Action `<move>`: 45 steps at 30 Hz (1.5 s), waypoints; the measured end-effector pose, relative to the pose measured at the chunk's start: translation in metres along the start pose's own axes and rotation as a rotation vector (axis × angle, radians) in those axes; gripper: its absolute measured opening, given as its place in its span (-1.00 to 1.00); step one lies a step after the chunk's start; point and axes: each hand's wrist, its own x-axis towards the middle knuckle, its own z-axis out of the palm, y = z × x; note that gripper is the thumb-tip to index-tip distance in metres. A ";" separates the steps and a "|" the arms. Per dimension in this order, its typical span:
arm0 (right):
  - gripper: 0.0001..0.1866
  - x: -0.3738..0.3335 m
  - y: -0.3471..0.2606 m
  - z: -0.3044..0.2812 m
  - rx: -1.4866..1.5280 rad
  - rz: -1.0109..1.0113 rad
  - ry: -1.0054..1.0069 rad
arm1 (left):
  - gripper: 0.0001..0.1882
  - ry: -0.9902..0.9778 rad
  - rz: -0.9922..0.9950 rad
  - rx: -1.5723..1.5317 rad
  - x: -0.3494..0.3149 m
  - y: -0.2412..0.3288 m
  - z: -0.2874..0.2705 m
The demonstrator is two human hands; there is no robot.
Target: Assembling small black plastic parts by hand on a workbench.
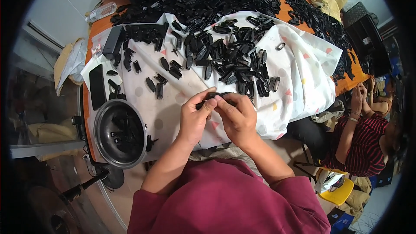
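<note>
Both of my hands meet over the near edge of the cloth, around a small dark plastic piece (222, 95) that my fingers mostly cover. My left hand (193, 116) pinches its left part, with the thumb on top. From the other side, my right hand (240, 119) grips it between thumb and curled fingers. Just beyond lies a loose heap of black, elongated plastic pieces (234, 54), some with comb-like teeth. Their exact kind I cannot make out. A few separate toothed pieces (160, 79) rest to the left of the heap.
On the left stands a metal bowl (123, 163) with black pieces inside. Near it are a black phone (97, 87) and a dark box (113, 42). A white patterned cloth (299, 82) covers much of the table. Another person (357, 147) sits at the right by a yellow stool (340, 193).
</note>
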 end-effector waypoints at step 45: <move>-0.69 0.022 0.037 -0.016 1.553 0.978 0.068 | -0.62 -0.238 -0.154 0.199 0.033 0.027 0.005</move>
